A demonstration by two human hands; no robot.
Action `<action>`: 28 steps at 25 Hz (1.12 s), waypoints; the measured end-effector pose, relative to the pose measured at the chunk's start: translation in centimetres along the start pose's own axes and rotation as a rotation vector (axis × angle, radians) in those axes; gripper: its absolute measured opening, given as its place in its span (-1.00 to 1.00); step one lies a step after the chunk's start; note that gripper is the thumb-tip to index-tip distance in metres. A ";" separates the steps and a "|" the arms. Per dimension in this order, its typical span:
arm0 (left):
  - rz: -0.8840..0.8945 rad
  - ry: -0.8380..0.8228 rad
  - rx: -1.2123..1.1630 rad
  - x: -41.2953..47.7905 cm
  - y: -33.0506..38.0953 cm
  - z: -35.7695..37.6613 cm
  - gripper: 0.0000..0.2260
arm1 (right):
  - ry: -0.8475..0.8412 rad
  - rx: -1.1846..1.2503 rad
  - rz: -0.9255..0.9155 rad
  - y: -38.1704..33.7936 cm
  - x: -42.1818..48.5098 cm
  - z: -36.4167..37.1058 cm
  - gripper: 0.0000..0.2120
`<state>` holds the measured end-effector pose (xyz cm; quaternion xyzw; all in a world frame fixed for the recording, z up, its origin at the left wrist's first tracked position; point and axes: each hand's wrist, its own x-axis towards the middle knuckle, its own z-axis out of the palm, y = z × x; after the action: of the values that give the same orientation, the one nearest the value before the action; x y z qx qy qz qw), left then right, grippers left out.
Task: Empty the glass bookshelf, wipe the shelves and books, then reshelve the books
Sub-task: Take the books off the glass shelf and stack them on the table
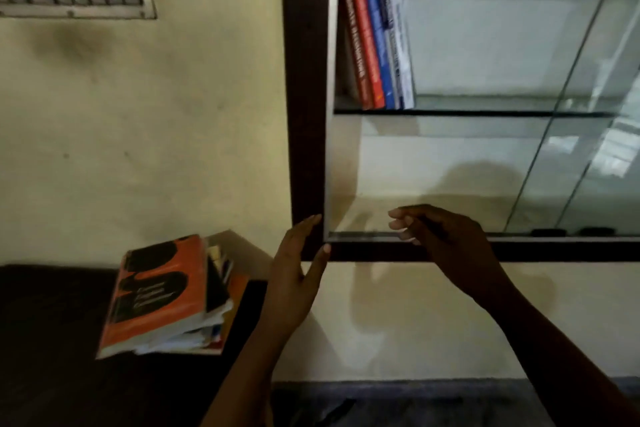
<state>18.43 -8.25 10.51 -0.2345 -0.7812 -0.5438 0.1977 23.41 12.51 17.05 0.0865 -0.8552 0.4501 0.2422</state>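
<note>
A pile of books (166,295) lies on a dark surface. The left hand (294,274), fingers straight, is at the bookshelf (306,114) frame's bottom-left corner. The right hand (440,236), loosely curled and empty, hovers at its bottom edge. Upright books (377,35) occupy the upper shelf's left end.

A person's left hand (294,274), fingers straight, meets the lower left corner of the dark-framed glass bookshelf (304,80). The right hand (440,236) curls loosely at its bottom rail, grip unclear. A few upright books (377,38) lean on the upper shelf's left end. A stack of books (166,298) lies on a dark surface (52,340), near left.
</note>
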 end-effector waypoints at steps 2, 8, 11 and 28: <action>0.051 -0.002 -0.024 4.3 2.2 2.9 -0.58 | 0.025 -0.020 -0.085 0.2 3.1 -3.5 -0.84; 0.312 0.047 0.073 18.4 5.9 9.5 -0.45 | 0.147 -0.063 -0.251 1.7 15.9 -8.3 -0.87; 0.439 0.198 0.179 25.7 5.3 11.6 -0.37 | 0.174 -0.080 -0.265 3.1 24.1 -8.8 -0.78; 0.486 0.483 0.603 33.1 4.3 15.7 -0.50 | 0.061 -0.210 -0.500 10.3 35.6 -9.5 -0.40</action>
<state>-6.78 12.84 27.19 -0.2093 -0.7586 -0.2689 0.5553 -8.03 28.69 31.58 0.2557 -0.8416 0.2877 0.3788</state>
